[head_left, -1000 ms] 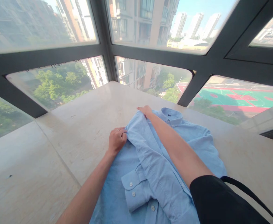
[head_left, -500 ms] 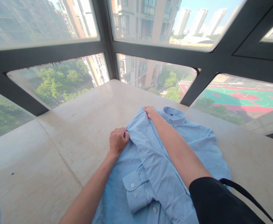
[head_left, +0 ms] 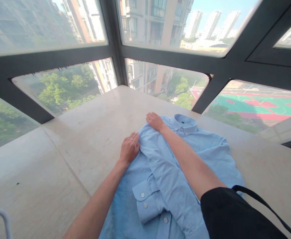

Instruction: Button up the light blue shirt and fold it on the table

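A light blue button-up shirt [head_left: 165, 159] lies front up on the pale stone ledge, collar pointing away from me. One sleeve is folded across its front, and the cuff [head_left: 147, 200] with two white buttons rests near the placket. My left hand [head_left: 130, 147] lies at the shirt's left edge below the shoulder, fingers stretched out and touching the cloth. At the left shoulder, my right hand [head_left: 155, 121] rests flat over the edge with its fingers extended. My right forearm passes over the shirt front and hides part of it.
Dark window frames [head_left: 122, 73] meet in a corner behind the stone ledge [head_left: 86, 142]. A white cable [head_left: 3, 214] curves in at the lower left. A small dark speck [head_left: 17, 183] lies on the ledge, and a black strap [head_left: 262, 202] hangs by my right sleeve.
Both hands have let go of the pinched cloth and their fingers have straightened. My right hand has shifted slightly left over the shoulder, and my left hand slightly up and right.
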`<action>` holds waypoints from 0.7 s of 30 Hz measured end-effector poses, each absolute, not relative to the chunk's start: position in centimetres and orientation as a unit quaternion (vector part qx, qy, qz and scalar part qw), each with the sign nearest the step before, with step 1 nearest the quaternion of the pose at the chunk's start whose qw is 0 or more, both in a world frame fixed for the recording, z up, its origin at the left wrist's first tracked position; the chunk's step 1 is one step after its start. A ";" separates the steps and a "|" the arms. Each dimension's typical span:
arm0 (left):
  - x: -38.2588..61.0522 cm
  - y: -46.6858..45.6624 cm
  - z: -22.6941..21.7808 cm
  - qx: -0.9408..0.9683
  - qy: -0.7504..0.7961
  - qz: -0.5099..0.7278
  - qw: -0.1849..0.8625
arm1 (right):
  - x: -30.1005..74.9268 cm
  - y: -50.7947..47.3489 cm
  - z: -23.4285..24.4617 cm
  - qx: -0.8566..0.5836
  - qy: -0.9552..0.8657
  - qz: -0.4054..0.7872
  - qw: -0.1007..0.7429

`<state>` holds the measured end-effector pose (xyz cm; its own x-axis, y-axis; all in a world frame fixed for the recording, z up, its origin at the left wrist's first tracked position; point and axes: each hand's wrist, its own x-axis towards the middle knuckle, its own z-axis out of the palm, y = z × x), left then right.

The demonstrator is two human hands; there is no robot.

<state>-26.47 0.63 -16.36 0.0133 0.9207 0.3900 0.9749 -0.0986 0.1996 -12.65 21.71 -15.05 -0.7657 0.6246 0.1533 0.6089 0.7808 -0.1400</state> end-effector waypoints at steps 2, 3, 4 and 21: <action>-26.4 0.7 -16.3 -0.714 -0.670 -0.196 0.055 | -12.5 22.1 -15.1 -0.326 -0.942 0.035 0.074; -26.4 0.8 -16.3 -0.712 -0.676 -0.185 0.053 | -12.4 22.3 -15.2 -0.335 -0.939 0.033 0.067; -26.3 0.8 -16.2 -0.708 -0.683 -0.174 0.052 | -12.3 22.5 -15.3 -0.346 -0.936 0.031 0.063; -27.4 -0.7 -15.4 -0.703 -0.708 -0.068 -0.028 | -9.8 19.9 -14.6 -0.464 -0.867 0.164 0.074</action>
